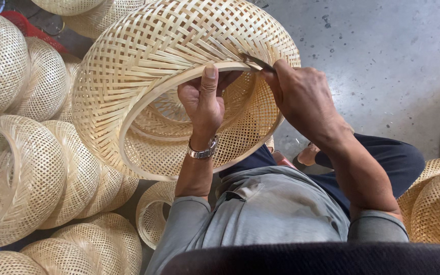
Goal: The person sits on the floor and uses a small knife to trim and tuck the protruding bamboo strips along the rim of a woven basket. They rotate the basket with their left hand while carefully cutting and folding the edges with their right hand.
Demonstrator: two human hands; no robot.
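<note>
Left hand (203,104): gripping the inner hoop of the woven bamboo shade (143,66), thumb pressing on top.
Right hand (299,94): clenching a thin metal blade (254,62), tip working at the rim beside the left thumb.
Risk: blade slipping toward that thumb, or snapping a strip.
Room: finished shades (21,168) crowding the left hand's side; bare concrete floor (393,66) opening beyond the right.

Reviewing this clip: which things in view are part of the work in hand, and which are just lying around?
In use:
- large round woven bamboo basket, gripped at its rim by the left hand
- thin dark metal blade, held in the right hand against the rim

Lying about:
- stacked pale woven bamboo baskets at left
- more woven baskets at right
- red plastic item
- grey concrete floor
</note>
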